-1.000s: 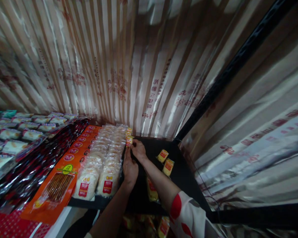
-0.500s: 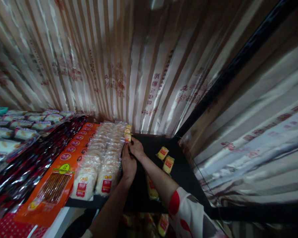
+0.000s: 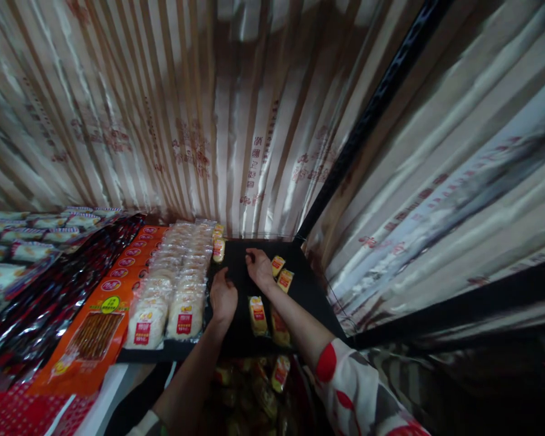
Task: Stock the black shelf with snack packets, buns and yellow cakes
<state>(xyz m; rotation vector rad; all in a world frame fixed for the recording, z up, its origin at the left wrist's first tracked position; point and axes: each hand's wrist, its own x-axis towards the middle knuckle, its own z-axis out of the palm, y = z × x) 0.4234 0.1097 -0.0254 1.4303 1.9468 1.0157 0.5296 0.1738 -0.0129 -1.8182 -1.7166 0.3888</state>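
Observation:
My left hand (image 3: 224,297) hovers over the black shelf (image 3: 238,260), just right of the rows of clear-wrapped rice crackers (image 3: 184,324). Its fingers are loosely bent and apart, with nothing seen in them. Further back and to the right, my right hand (image 3: 260,268) is also loosely open and holds nothing I can see. Beyond my left hand, a short row of small yellow snack packs (image 3: 218,249) with red labels stands against the crackers' far end. Loose packs of the same kind lie around my right forearm, one yellow pack (image 3: 257,316) between my arms.
Left of the crackers lie overlapping orange bags of stick snacks (image 3: 95,336), dark shiny packets (image 3: 59,284) and white-wrapped snacks (image 3: 31,249). Below the shelf's front edge is a pile of yellow packs (image 3: 266,393). A black post (image 3: 345,157) and draped printed sheeting (image 3: 186,121) border the shelf.
Both hands have let go of the small yellow packs at the far end of the crackers and drawn back. My right hand has moved away from that row. The view has turned slightly right.

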